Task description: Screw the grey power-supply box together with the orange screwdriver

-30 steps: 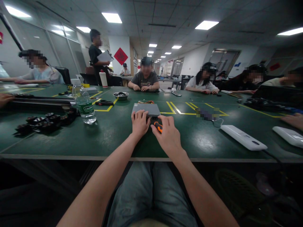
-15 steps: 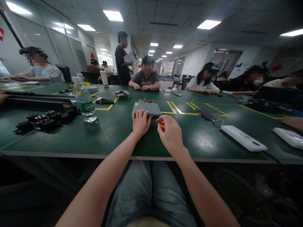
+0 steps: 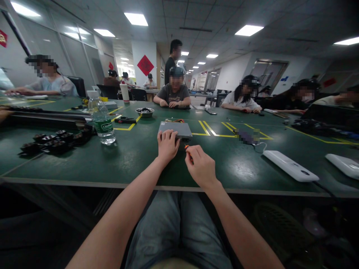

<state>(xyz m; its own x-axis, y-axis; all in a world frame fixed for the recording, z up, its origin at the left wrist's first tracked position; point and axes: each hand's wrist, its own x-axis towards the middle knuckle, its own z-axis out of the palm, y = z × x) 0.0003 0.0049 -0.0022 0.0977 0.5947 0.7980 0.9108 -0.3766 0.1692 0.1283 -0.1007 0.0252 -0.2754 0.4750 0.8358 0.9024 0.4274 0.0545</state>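
Observation:
A grey metal power supply unit (image 3: pixel 179 129) lies flat on the green table, coloured wires at its far side and a dark socket on its near side. My left hand (image 3: pixel 167 145) grips its near left part, fingers over the top and thumb by the near edge. Just right of and nearer than the unit, my right hand (image 3: pixel 201 164) is closed around a small orange-and-black tool (image 3: pixel 187 148). The tool's tip points toward the unit, apart from it; my fingers hide most of it, so its kind cannot be made out.
A water bottle (image 3: pixel 103 121) stands left, beside several black parts (image 3: pixel 56 144). A metal bowl (image 3: pixel 145 113) of small dark pieces and a dark-handled tool (image 3: pixel 125 120) lie farther back. White power banks (image 3: pixel 290 164) rest at right. Other people sit around the table.
My right hand has drawn back slightly from the unit's near side and turned, with the tool still in it. My left hand stays on the unit. A standing person behind has moved right.

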